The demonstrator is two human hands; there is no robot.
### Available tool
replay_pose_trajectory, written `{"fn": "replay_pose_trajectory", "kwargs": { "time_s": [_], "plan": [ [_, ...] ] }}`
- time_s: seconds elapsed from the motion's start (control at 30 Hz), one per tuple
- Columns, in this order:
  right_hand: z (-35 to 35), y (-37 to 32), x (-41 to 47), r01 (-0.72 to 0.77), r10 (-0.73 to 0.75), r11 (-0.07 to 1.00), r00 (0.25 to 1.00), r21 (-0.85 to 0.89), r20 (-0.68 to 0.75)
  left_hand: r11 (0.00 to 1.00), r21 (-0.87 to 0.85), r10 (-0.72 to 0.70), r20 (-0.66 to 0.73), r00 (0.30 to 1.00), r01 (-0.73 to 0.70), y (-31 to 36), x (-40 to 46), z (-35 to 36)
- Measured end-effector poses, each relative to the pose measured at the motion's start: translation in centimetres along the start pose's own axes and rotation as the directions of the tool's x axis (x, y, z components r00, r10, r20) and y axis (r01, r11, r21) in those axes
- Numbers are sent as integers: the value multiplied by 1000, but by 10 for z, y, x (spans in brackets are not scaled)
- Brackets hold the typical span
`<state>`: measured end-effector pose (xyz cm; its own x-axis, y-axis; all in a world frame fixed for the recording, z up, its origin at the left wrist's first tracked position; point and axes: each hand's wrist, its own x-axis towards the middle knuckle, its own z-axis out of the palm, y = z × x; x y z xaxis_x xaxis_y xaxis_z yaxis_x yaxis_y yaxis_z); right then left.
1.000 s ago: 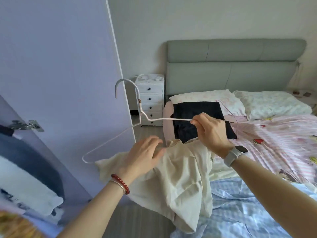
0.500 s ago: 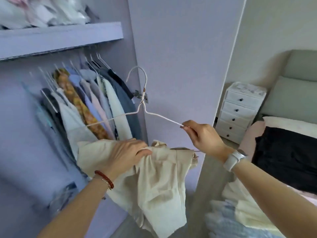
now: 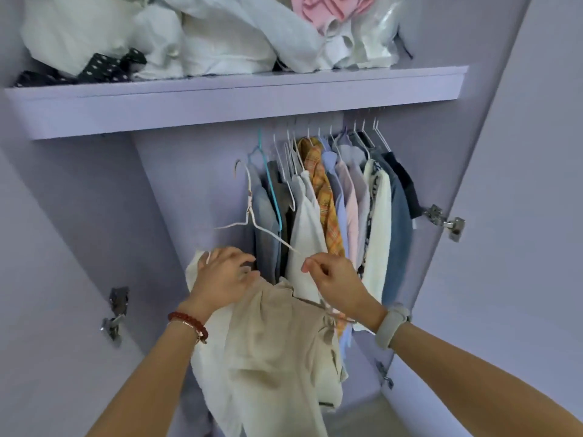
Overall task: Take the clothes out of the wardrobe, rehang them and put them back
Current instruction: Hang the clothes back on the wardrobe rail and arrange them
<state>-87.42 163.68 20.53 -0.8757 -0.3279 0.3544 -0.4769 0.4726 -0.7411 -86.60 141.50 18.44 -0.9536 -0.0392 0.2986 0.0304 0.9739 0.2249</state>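
Since the earlier frame I turn from the bed to the open wardrobe (image 3: 492, 152). My right hand (image 3: 334, 279) pinches the white hanger (image 3: 252, 220), my left hand (image 3: 220, 275) grips the cream garment (image 3: 268, 357) below it. I should lift the hook straight to the rail, left of the hanging clothes (image 3: 331, 209).

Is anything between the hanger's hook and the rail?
Only open air lies above the white hanger. It sits left of the hung clothes; the shelf hides the rail itself.
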Motion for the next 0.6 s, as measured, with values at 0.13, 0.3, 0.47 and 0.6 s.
{"fn": "replay_pose_trajectory", "kwargs": {
  "time_s": [0.13, 0.3, 0.47, 0.6],
  "plan": [
    [54, -9, 56, -38, 39, 997, 999, 63, -21, 981, -100, -192, -346, 918, 167, -38, 14, -27],
    [95, -29, 125, -90, 120, 980, 978, 175, -169, 996, 4, -57, -704, 708, 84, -53, 43, -71],
    [113, -45, 182, -89, 158, 970, 938, 227, -308, 989, 110, 42, -842, 538, 95, -41, 98, -108],
    [117, -38, 216, -168, 243, 956, 914, 241, -324, 966, 186, 54, -824, 564, 179, -42, 128, -112]
  ]
}}
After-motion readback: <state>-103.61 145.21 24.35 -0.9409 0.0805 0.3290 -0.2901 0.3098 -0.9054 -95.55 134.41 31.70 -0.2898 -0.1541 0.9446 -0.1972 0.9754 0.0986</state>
